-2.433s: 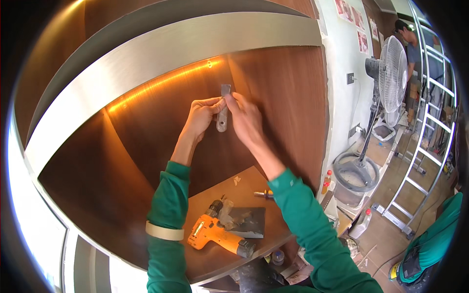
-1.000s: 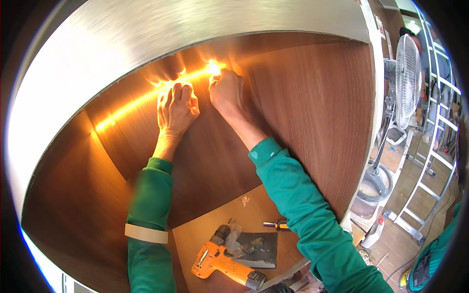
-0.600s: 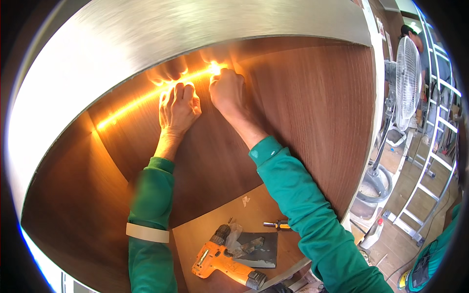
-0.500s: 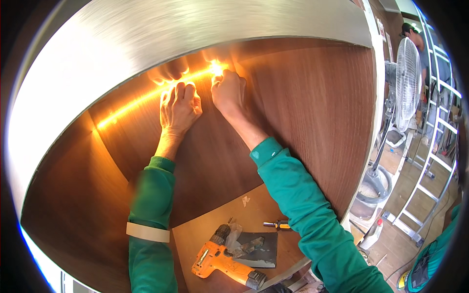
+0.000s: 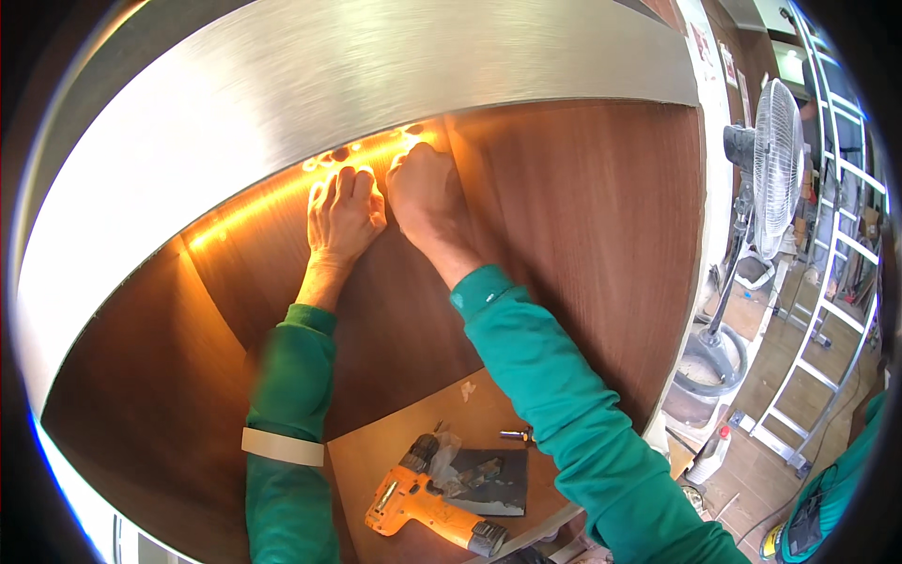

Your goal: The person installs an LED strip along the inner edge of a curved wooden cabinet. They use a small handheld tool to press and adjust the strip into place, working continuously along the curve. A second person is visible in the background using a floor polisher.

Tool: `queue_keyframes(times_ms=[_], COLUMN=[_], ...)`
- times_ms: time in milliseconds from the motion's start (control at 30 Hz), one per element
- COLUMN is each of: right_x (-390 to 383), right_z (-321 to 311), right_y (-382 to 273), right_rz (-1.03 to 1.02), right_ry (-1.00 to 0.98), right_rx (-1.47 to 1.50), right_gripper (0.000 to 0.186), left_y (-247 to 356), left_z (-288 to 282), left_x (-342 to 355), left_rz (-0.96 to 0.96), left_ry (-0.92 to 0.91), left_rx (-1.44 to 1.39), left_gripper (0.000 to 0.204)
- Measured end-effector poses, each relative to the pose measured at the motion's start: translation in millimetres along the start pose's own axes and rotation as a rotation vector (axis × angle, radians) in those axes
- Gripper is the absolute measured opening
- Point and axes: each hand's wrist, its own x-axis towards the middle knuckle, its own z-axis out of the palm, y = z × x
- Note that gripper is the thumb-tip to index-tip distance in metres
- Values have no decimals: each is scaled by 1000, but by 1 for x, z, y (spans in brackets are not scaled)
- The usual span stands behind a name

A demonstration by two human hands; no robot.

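A glowing yellow LED strip point(image 5: 246, 214) runs along the top of the brown wood-grain panel, just under a brushed-metal fascia point(image 5: 413, 61). My left hand point(image 5: 344, 214) is closed at the strip, its fingers bent up against it. Right beside it, my right hand point(image 5: 425, 193) is curled into a pinch at the strip's right part. Glare and my own knuckles hide the fingertips of both hands. Around my left sleeve sits a pale band point(image 5: 282, 446).
Below, an orange cordless drill point(image 5: 413, 508) lies on the cabinet floor by a dark flat sheet point(image 5: 498, 479) and a screwdriver point(image 5: 515, 435). To the right stand a pedestal fan point(image 5: 778, 164), an aluminium ladder point(image 5: 813, 367) and a white bottle with a red cap point(image 5: 707, 458).
My right hand has shifted left, closer to my left hand, and its forearm with it. The bright glare by its fingertips has lessened. My left hand stays almost in place.
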Motion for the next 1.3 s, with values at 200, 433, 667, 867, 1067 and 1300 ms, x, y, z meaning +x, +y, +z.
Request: queue_keyframes(times_ms=[200,433,667,867,1067,1300], right_x=[4,23,16,24,26,23], right_z=[-4,-4,-8,-13,-9,-10], right_y=[-2,26,17,26,30,47], right_rz=[-18,-212,-198,-189,-203,-76], right_ry=[12,-42,-63,-103,-70,-159], right_rx=[22,-1,-49,94,55,357], right_gripper=[11,11,13,13,12,19], left_y=[-7,-6,-5,-3,-2,-2], left_z=[-4,7,5,5,8,10], left_x=[3,9,7,6,5,5], left_rz=[45,35,99,50,54,53], left_ry=[8,-83,-31,-75,-75,-78], left_rx=[-102,-39,-77,-94,-86,-49], left_gripper=[19,26,33,33,36,40])
